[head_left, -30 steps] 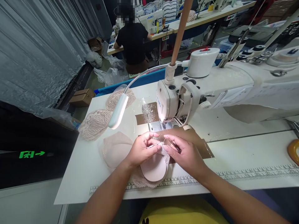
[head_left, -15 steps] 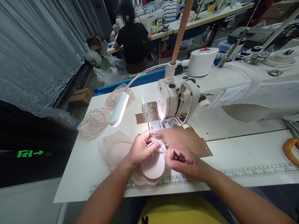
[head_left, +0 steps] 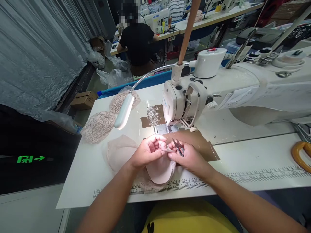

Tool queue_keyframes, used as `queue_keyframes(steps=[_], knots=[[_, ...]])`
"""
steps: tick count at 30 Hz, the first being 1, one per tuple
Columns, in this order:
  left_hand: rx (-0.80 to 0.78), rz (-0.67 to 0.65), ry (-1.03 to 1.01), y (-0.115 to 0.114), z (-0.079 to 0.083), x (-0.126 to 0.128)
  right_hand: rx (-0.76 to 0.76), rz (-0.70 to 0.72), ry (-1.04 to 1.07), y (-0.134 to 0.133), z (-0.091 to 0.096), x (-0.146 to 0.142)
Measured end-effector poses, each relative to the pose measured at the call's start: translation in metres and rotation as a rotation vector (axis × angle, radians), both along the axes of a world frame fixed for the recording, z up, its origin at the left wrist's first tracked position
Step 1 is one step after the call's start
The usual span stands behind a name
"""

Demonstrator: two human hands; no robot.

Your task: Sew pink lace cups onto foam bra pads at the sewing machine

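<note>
My left hand (head_left: 150, 151) pinches the upper edge of a pale pink bra cup (head_left: 159, 171) with lace trim. Opposite it, my right hand (head_left: 186, 157) holds small thread snips (head_left: 178, 147), dark blades pointing up and left, while its thumb and fingertips meet the same fabric edge. The cup's smooth inner side faces up, just in front of the sewing machine's needle area. Left of it lies a joined second cup (head_left: 120, 152) of sheer beige fabric, partly behind my left hand. My fingers hide the exact edge they hold.
A white sewing machine (head_left: 179, 100) stands behind my hands, with a lamp (head_left: 124, 111) on a bent neck to its left. Lace cups (head_left: 98, 127) lie at the table's left. A ruler strip (head_left: 184, 184) runs along the front edge; an orange ring handle (head_left: 301, 155) sits far right. A person (head_left: 137, 42) works beyond.
My right hand has moved left and up to the fabric edge, meeting my left fingertips. The snips have turned, so their blades now show. The fabric edge is drawn up between both hands.
</note>
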State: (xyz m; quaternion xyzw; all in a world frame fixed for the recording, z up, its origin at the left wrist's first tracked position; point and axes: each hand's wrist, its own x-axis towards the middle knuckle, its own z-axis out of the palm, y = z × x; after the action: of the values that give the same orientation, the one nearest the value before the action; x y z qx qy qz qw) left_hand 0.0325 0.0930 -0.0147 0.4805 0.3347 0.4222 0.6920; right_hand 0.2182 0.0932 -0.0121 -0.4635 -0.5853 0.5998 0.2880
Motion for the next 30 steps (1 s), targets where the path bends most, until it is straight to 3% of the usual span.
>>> queue_keyframes(steps=[3, 7, 12, 18, 21, 27, 30], knots=[[-0.04, 0.009, -0.024, 0.002, 0.0, -0.004, 0.094, -0.071, -0.131, -0.003, 0.0, 0.002], [-0.067, 0.118, -0.065, 0.004, 0.002, -0.01, 0.169, -0.121, -0.2, -0.006, 0.0, 0.003], [0.096, 0.213, 0.079, 0.004, 0.007, -0.01, 0.239, -0.123, -0.236, -0.008, -0.003, 0.003], [0.285, 0.04, 0.445, -0.007, 0.009, 0.002, 0.378, -0.149, -0.275, -0.009, -0.008, 0.003], [0.353, 0.035, 0.55, -0.012, 0.007, 0.008, 0.407, -0.164, -0.306, -0.01, -0.01, 0.002], [0.163, -0.04, 0.46, -0.011, 0.009, 0.001, 0.373, -0.226, -0.3, -0.008, -0.009, 0.004], [0.13, -0.011, 0.386, -0.009, 0.012, -0.004, 0.354, -0.246, -0.294, -0.007, -0.007, 0.005]])
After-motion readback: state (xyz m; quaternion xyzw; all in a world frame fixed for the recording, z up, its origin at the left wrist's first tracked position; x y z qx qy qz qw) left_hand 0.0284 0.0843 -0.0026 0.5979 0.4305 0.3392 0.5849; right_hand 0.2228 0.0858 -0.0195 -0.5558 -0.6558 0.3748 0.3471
